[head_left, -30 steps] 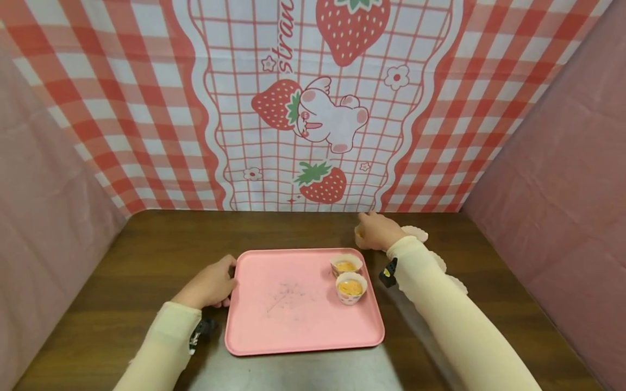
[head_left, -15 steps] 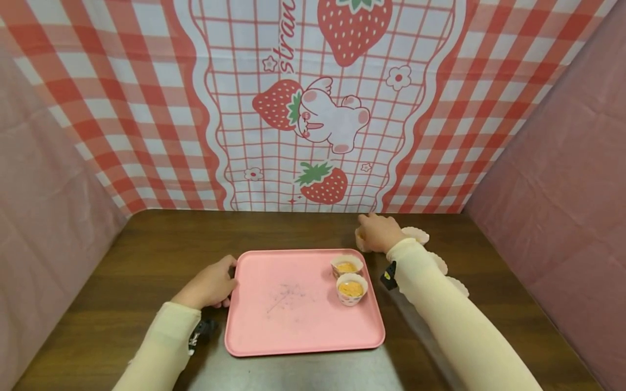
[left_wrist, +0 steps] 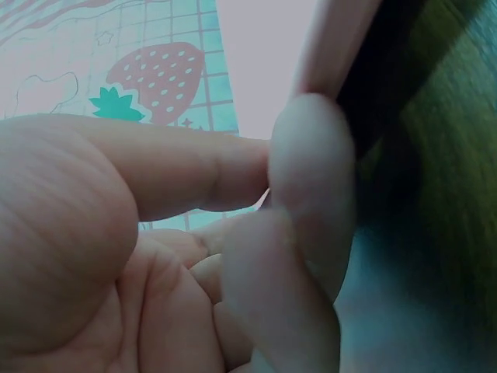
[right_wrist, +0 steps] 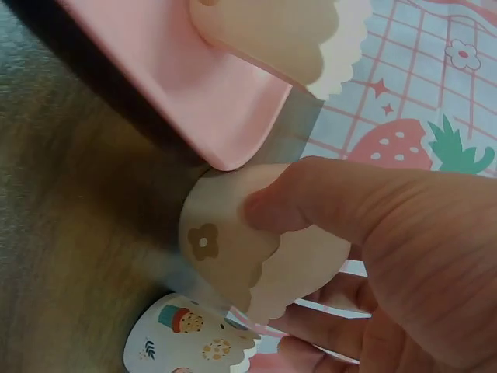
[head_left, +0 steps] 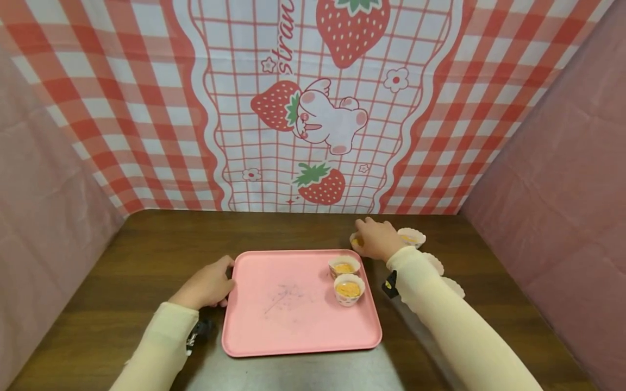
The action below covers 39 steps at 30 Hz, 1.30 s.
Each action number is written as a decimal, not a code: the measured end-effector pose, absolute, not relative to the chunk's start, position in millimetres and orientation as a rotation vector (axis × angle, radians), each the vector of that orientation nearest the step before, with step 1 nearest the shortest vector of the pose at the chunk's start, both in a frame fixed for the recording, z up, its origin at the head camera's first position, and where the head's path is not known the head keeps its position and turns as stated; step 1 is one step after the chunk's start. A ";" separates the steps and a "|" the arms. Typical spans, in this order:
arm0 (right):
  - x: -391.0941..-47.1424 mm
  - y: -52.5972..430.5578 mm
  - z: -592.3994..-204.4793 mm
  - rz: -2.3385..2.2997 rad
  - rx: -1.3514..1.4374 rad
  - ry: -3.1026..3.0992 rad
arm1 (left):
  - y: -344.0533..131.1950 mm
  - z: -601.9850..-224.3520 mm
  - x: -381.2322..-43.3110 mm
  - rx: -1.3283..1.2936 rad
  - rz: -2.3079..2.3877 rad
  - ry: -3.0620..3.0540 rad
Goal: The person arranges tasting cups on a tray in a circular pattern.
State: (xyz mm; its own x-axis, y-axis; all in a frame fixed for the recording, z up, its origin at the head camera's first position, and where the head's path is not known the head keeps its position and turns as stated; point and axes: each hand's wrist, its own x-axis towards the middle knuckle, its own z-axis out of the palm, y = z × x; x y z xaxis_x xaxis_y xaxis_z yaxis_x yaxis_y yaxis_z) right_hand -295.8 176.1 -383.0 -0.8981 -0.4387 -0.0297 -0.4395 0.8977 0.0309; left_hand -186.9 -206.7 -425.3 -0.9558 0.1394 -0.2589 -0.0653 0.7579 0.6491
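A pink tray (head_left: 288, 331) lies on the table, and my left hand (head_left: 204, 285) holds its left rim. In the left wrist view, the fingertips (left_wrist: 311, 163) meet the tray's edge. My right hand (head_left: 379, 240) grips a scalloped paper baking cup (right_wrist: 225, 225) with yellow filling, just beyond the tray's back right corner. The thumb presses the cup's outer wall; fingers are on its far side, partly hidden. Two similar filled cups stand at the tray's right side, a rear cup (head_left: 344, 266) and a front cup (head_left: 349, 290).
Right of the tray, beside and partly behind the right forearm, stand a filled cup (head_left: 412, 238), another cup (head_left: 433, 263) and a third cup (head_left: 455, 287). A strawberry-print curtain (head_left: 313, 136) hangs behind the wooden table (head_left: 195, 231), with pink cloth at both sides.
My right hand has shifted slightly, with its fingers a little nearer me, and more of the cup behind its wrist shows. The left hand and tray look the same.
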 end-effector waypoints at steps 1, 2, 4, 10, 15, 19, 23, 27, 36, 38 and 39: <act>-294.9 175.7 -382.9 0.053 -0.703 3.033 | -207.1 -424.9 -186.8 0.057 0.990 2.666; -294.1 175.3 -383.0 0.048 -0.704 3.028 | -207.4 -424.6 -186.9 0.055 0.983 2.668; -292.9 174.6 -383.2 0.032 -0.709 3.020 | -207.9 -423.8 -186.9 0.058 0.975 2.676; -292.8 176.4 -384.9 -0.032 -0.677 3.010 | -207.0 -423.8 -188.4 0.090 0.915 2.783; -293.9 181.7 -389.8 -0.096 -0.609 3.023 | -204.7 -425.8 -190.2 0.074 0.903 2.837; -291.3 183.8 -387.6 -0.188 -0.592 3.073 | -204.5 -426.3 -191.3 0.067 0.895 2.849; -285.3 182.8 -378.1 -0.283 -0.625 3.125 | -205.8 -425.7 -191.9 0.071 0.882 2.859; -274.1 178.8 -366.6 -0.351 -0.687 3.150 | -206.3 -424.8 -192.0 0.075 0.874 2.868; -247.2 166.7 -350.6 -0.433 -0.764 3.169 | -205.1 -424.8 -192.1 0.072 0.896 2.840; -241.4 162.4 -347.3 -0.450 -0.772 3.157 | -205.0 -425.0 -192.3 0.075 0.897 2.835; -239.1 160.3 -346.0 -0.448 -0.780 3.158 | -205.0 -425.3 -192.5 0.079 0.893 2.836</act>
